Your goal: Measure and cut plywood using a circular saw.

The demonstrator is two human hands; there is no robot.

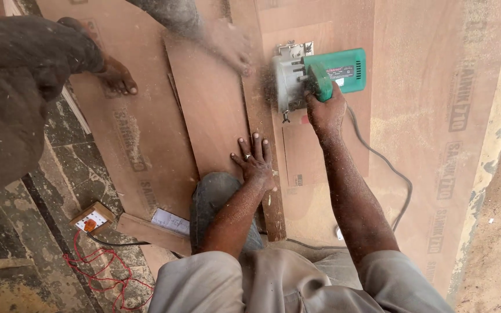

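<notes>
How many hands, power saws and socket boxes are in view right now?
Hands: 3, namely the wearer's left hand, the right hand and a co-worker's hand
Green circular saw: 1
Socket box: 1
Total: 5

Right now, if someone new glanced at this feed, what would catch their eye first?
The green circular saw at top centre, gripped by the right hand, throwing dust along a long wooden strip. The left hand presses flat on the plywood sheet beside it, while another person's hand steadies the sheet very near the blade.
</notes>
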